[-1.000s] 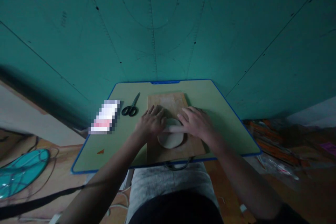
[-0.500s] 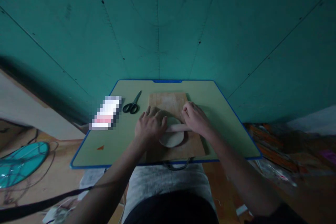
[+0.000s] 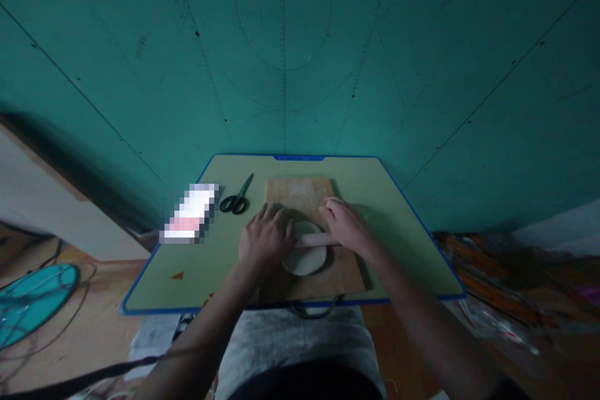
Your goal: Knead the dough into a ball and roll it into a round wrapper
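A pale round of dough [image 3: 305, 262] lies flat on a wooden cutting board [image 3: 300, 190]. Across the dough lies a light-coloured rolling pin [image 3: 316, 239], held level from side to side. My left hand [image 3: 268, 234] rests palm down over the pin's left end, which it hides. At the other end, my right hand [image 3: 345, 225] is closed round the pin with its fingers curled.
The board sits on a small blue-edged table [image 3: 403, 262]. Black-handled scissors [image 3: 237, 197] and a blurred-out phone-like object [image 3: 190, 214] lie to the left, with a small orange scrap [image 3: 177, 275] nearer me. A green wall [image 3: 304, 106] stands behind the table.
The view has tilted up slightly, so the table and hands sit lower in it. Both hands stay on the rolling pin, with little visible movement over the dough.
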`<action>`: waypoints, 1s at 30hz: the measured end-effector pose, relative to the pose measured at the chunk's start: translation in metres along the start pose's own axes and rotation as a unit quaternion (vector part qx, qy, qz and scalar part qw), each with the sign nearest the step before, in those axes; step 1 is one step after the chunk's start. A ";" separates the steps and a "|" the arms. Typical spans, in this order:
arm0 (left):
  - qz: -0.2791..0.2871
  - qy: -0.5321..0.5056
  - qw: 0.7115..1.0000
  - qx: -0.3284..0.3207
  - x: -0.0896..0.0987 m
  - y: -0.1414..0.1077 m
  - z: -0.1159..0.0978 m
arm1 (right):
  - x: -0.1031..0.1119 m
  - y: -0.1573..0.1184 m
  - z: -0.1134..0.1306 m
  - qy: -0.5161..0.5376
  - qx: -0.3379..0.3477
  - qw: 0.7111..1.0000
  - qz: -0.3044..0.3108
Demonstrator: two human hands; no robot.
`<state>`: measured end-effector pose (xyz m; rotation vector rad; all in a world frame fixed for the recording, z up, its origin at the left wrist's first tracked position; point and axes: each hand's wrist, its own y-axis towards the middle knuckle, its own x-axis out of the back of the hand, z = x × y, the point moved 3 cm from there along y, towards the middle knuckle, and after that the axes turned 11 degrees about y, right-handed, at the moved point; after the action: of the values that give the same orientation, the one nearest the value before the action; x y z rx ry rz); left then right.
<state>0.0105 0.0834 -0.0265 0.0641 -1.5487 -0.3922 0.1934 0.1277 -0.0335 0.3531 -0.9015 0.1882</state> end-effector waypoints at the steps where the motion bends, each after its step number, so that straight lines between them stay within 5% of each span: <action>1: -0.004 0.001 1.000 -0.002 0.000 -0.004 0.000 | -0.001 -0.002 0.002 -0.019 -0.004 1.000 0.002; 7: -0.023 0.033 0.999 0.016 0.004 -0.030 -0.008 | -0.003 -0.037 0.017 -0.109 0.037 0.992 -0.045; 14: 0.016 0.026 0.998 0.052 -0.001 0.001 -0.002 | 0.001 0.004 0.017 -0.109 -0.039 0.992 0.046; 20: -0.019 0.036 0.999 0.016 0.000 -0.024 -0.006 | 0.000 -0.020 0.023 -0.135 -0.021 0.990 0.017; 27: 0.035 0.058 0.997 0.023 -0.002 0.011 0.001 | -0.001 0.006 0.015 -0.122 -0.059 0.990 0.043; 30: 0.016 0.058 0.998 0.001 -0.002 0.004 0.002 | -0.001 0.004 0.016 -0.114 -0.050 0.991 0.055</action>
<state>0.0093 0.0878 -0.0277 0.0637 -1.4339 -0.3556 0.1798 0.1250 -0.0246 0.2338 -1.1530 0.2054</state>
